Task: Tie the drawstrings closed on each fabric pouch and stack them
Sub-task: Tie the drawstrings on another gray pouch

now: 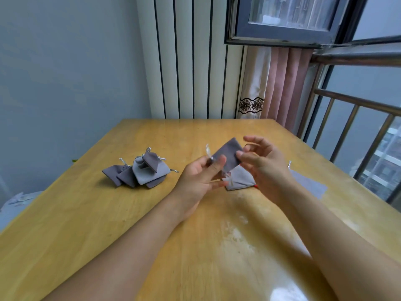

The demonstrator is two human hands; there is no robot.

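Observation:
A dark grey fabric pouch (227, 154) hangs in the air above the table between both hands. My left hand (201, 178) pinches its left edge, where a pale silvery drawstring (208, 151) sticks up. My right hand (260, 164) pinches the pouch's right edge with thumb and forefinger, the other fingers spread. Under the hands a lighter grey pouch (238, 180) lies on the table. A pile of several grey pouches with tied strings (141, 170) sits at the left. Another flat grey pouch (308, 183) lies to the right, partly hidden by my right forearm.
The wooden table (108, 235) fills the view, its far edge close to a white radiator (191, 61) and a pink curtain (284, 83). A metal railing (358, 127) and window stand at the right. A pale cloth (13, 205) lies beyond the table's left edge.

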